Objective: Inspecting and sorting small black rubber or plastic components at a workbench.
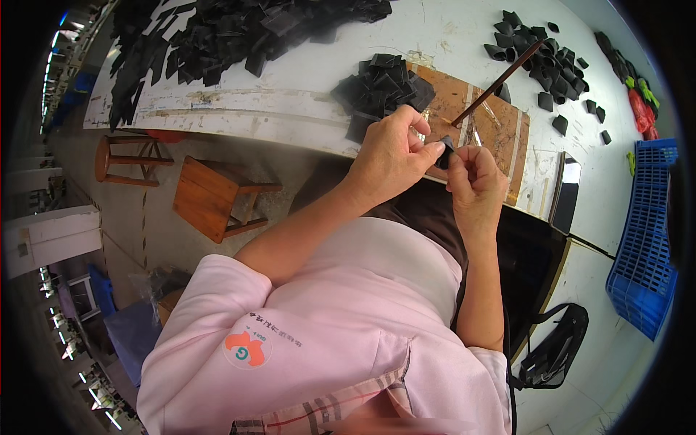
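A small black piece of sheet material (446,150) is pinched between my two hands over the near edge of the table. My left hand (395,148) grips its left side between thumb and fingertips. On the other side, my right hand (476,181) closes on it with curled fingers. Just beyond lies a worn brown board (444,88), with a dark brown rod (500,81) slanting above it. Flat black pieces form a pile (388,85) at the board's left edge. Rolled or folded black pieces (554,72) lie scattered at the far right.
A large heap of flat black pieces (246,32) covers the far left of the white table (239,109). At right are a phone-like dark slab (567,190), a blue plastic crate (641,225) and a black bag (557,348). Wooden stools (210,196) stand on the floor at left.
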### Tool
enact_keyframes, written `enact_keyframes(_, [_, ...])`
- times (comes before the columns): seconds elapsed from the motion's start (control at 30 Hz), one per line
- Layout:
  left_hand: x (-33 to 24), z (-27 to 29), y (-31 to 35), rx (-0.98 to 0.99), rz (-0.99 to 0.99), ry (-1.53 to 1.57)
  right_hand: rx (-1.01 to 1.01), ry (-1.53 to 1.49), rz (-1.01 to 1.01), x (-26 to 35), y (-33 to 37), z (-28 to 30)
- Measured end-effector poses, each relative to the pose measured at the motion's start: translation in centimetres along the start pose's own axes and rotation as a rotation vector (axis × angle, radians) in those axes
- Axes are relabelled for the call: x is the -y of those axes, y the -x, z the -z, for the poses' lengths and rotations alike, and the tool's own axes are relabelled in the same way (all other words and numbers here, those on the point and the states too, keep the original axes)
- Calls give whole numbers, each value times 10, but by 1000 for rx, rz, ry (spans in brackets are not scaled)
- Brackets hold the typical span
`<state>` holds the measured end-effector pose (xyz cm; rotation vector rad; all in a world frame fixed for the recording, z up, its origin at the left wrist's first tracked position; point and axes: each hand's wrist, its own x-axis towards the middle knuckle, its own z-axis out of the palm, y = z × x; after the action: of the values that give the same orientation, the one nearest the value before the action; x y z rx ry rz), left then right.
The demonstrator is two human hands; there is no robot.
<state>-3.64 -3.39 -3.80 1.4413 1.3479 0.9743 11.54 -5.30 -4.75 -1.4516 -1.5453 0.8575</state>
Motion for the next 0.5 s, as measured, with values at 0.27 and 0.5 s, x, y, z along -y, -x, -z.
enact_keyframes(0.27, [18, -18, -2, 37, -33, -110, -6, -122, -174, -6, -3, -6])
enact_keyframes(0.5, [25, -22, -8, 55, -123, -394, -59, 324, 115, -25, 3, -14])
